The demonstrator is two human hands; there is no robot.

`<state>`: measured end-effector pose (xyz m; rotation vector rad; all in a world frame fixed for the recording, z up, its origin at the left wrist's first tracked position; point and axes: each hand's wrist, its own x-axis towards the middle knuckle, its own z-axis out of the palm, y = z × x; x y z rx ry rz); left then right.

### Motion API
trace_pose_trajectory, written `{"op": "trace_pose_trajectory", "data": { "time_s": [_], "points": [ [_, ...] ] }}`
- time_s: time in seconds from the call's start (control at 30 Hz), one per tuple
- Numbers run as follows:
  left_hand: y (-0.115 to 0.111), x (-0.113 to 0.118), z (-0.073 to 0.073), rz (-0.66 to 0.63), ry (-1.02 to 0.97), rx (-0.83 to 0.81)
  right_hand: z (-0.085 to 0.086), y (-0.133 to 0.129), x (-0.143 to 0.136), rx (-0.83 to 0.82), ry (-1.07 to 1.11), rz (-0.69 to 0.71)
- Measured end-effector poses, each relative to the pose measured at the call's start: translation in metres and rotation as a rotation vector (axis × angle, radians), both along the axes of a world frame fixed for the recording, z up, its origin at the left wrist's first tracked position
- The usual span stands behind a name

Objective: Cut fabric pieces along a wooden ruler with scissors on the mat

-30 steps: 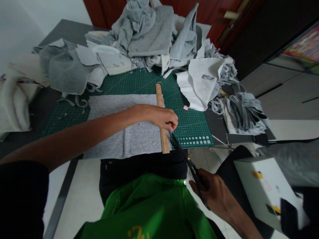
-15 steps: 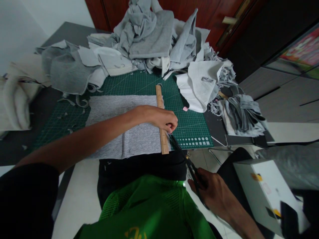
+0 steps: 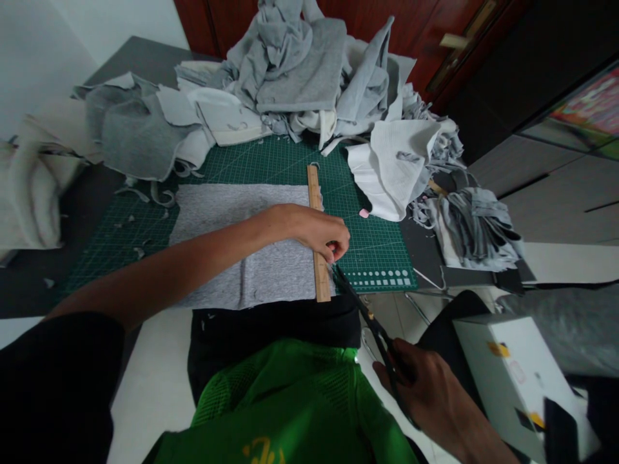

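Note:
A piece of heathered grey fabric [image 3: 275, 277] lies flat on a green cutting mat [image 3: 372, 245]. Along its right side a wooden ruler [image 3: 322, 277] lies on top, with a thin fabric margin showing beyond it. My left hand [image 3: 324, 235] rests across the ruler, thumb and fingers pinched together at its right edge; whatever is between the fingertips is hidden. My right hand [image 3: 423, 374] is wrapped round the handles of dark scissors [image 3: 367, 312]. Their blades point up and left, the tips at the fabric's edge just below my left fingertips.
Grey and white fabric pieces [image 3: 300, 71] are heaped along the back of the table. A white cloth [image 3: 391, 167], a pink scrap [image 3: 363, 213] and a stack of folded grey strips [image 3: 478, 225] lie to the right. A white box [image 3: 512, 367] stands at lower right.
The whole view has shifted slightly to the right. My right hand and the scissors have moved a little down and right, the tips slightly farther from my left fingers. My left hand stays pinched over the ruler.

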<state>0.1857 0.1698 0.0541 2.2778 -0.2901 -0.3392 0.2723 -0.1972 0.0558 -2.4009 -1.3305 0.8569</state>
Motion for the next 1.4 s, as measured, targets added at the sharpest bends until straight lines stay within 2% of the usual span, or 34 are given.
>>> {"op": "trace_pose_trajectory", "data": {
  "time_s": [0.27, 0.57, 0.7, 1.03, 1.4],
  "points": [
    [0.002, 0.006, -0.004, -0.014, -0.045, -0.085, -0.003, 0.011, -0.005, -0.008, -0.033, -0.002],
    [0.0, 0.003, 0.01, -0.034, -0.099, -0.069, 0.002, 0.043, -0.017, -0.05, 0.041, -0.054],
    [0.0, 0.002, 0.011, -0.034, -0.125, -0.053, 0.004, 0.052, -0.019, -0.042, 0.046, -0.059],
    [-0.002, 0.006, 0.009, -0.014, -0.114, -0.072, -0.005, 0.065, -0.018, 0.056, 0.075, -0.037],
    [-0.001, 0.008, 0.007, -0.035, -0.126, -0.078, -0.009, 0.066, -0.015, 0.057, 0.037, -0.016]
  ]
}}
